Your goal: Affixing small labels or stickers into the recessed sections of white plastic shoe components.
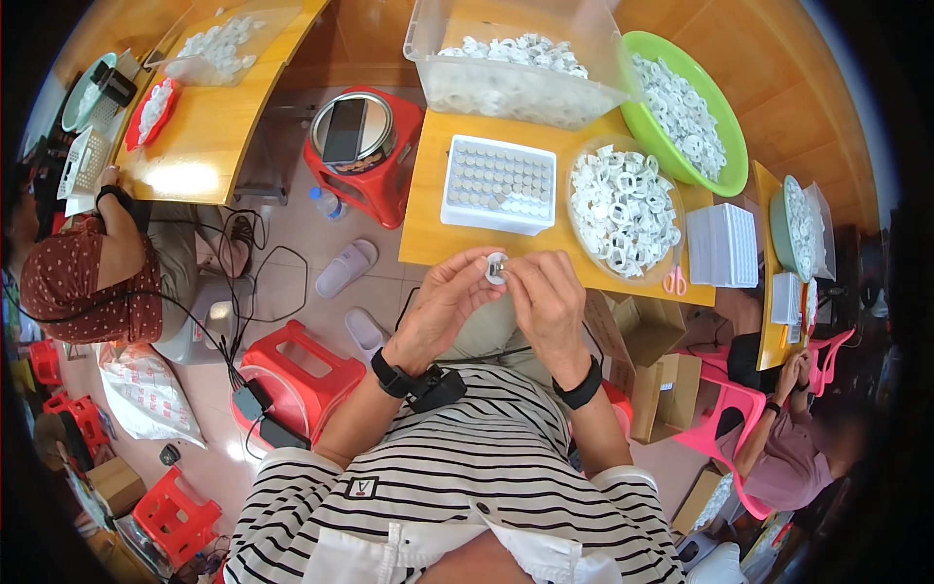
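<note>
The left hand pinches a small round white piece between its fingers, long axis unclear; the right hand, equally near, meets its right edge, whether its fingers grip cannot be told; beyond, the desk carries a white tray

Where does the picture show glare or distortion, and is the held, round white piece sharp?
Head view: glare whitens part of the yellow wooden table at upper left; head view: straight edges bend toward the dark rim; head view: the small round white piece between the bare left hand and bare right hand shows a clear outline, but its details are too small to judge.
</note>
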The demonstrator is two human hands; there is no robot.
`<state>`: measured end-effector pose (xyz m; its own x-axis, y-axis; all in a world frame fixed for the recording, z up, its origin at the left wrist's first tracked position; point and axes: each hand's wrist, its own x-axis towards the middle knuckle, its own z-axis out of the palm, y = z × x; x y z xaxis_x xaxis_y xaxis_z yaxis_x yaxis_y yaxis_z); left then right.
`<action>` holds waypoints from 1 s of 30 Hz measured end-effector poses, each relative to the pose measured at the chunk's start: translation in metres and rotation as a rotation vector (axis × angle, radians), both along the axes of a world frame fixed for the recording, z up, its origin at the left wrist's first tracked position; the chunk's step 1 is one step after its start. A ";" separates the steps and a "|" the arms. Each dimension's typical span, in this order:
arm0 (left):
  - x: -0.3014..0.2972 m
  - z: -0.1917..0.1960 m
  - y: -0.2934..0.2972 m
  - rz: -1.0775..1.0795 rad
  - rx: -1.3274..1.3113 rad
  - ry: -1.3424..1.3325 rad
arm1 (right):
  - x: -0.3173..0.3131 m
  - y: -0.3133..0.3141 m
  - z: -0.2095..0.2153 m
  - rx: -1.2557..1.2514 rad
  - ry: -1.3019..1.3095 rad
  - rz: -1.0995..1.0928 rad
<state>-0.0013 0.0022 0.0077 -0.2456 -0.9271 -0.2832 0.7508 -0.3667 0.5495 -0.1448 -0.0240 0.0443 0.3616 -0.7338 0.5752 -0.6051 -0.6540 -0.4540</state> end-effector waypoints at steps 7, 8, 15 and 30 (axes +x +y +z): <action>-0.003 0.000 0.002 -0.008 -0.037 -0.072 | -0.004 0.003 0.000 0.049 0.028 0.023; -0.003 0.000 0.002 -0.009 -0.038 -0.072 | -0.005 0.003 0.001 0.077 0.049 0.039; -0.010 0.005 0.002 -0.027 -0.035 -0.128 | -0.022 -0.001 0.007 0.465 -0.196 0.073; -0.019 0.010 0.003 -0.127 -0.077 -0.274 | -0.043 0.002 -0.001 0.735 -0.429 0.167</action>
<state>-0.0204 0.0050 0.0172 -0.2848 -0.9152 -0.2853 0.5218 -0.3976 0.7547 -0.1878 -0.0223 0.0433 0.3583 -0.9295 0.0874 -0.2069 -0.1704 -0.9634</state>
